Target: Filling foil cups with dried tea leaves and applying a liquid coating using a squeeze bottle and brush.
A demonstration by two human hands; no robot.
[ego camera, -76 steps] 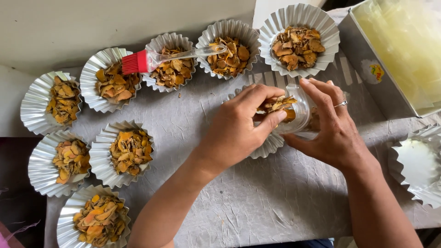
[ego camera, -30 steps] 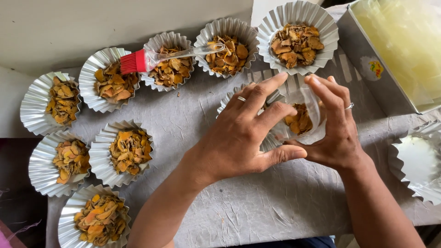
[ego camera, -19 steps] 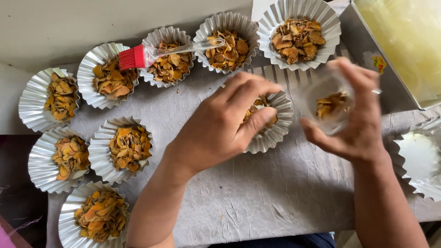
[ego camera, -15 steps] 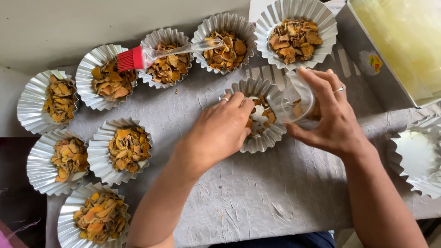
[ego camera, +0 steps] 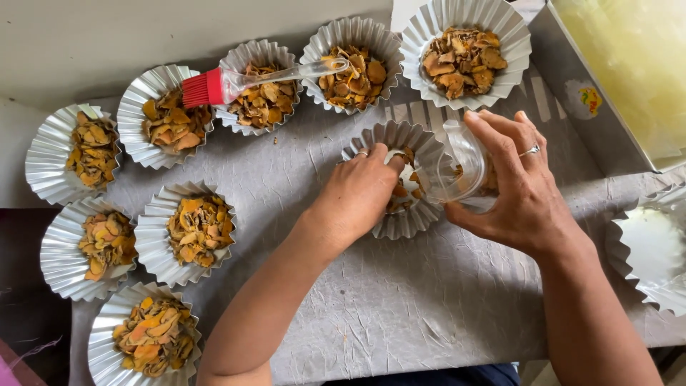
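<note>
One labelled container, upper right

A grey metal tin [ego camera: 572, 107] stands at the table's upper-right corner; a small round sticker [ego camera: 589, 100] in red, yellow and green sits on its near outer wall.

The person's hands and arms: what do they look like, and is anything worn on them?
Both forearms are bare, with no sleeves in view. The left hand wears a thin ring on one finger. The right hand wears a silver-coloured ring. No gloves, watch or bracelets show. The nails look short and unpainted.
</note>
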